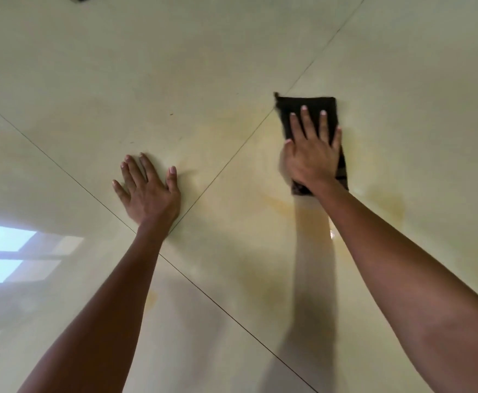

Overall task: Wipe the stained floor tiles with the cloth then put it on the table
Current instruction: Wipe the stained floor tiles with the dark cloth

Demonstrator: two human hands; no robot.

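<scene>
Glossy floor tiles (203, 66) are braced by the flat left hand (147, 191); right of it, the cloth (308, 109) is pressed under the flat right hand (314, 157). Yellow stains (283, 205) nearer than the cloth are best wiped with firm, overlapping strokes.

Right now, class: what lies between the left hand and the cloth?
Head view: bare tile between left hand and cloth, crossed by one grout line, faintly yellow-stained.

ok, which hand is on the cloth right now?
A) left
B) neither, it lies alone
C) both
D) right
D: the right hand presses flat on the dark cloth with straight fingers, while the left hand rests bare on the floor tile, apart from the cloth.
</scene>
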